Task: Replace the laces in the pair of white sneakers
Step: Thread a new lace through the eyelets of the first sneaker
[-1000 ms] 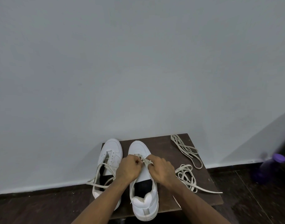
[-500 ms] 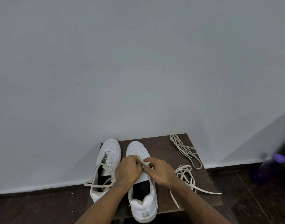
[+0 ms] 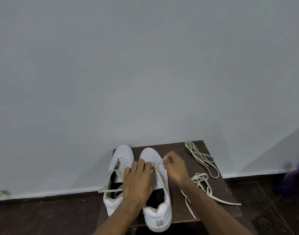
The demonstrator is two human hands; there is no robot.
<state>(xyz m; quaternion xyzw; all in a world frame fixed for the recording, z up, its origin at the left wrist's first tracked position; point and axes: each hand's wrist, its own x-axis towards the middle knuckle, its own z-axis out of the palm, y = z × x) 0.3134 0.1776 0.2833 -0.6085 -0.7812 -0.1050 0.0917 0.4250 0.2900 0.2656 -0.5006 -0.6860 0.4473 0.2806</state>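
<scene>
Sneaker [image 3: 159, 197] under both hands | left hand [image 3: 138, 180] flat, fingers straight, pressing tongue | right hand [image 3: 175, 168] pinching lace [image 3: 158, 173] taut | spare laces [image 3: 202, 160] beyond right hand.

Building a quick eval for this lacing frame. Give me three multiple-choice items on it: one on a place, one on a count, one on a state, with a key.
1. Where do the loose laces lie?
A. on the table right of the sneakers
B. on the floor
C. inside the left sneaker

2. How many sneakers stand on the table?
A. one
B. two
C. three

3. What is the right hand doing?
A. resting flat on the table
B. holding the bottle
C. pinching a lace of the right sneaker

Key: A, the loose laces lie on the table right of the shoes; B, a left sneaker and a right sneaker stand side by side; C, the right hand pinches the lace, while the left hand rests on the shoe.
</scene>
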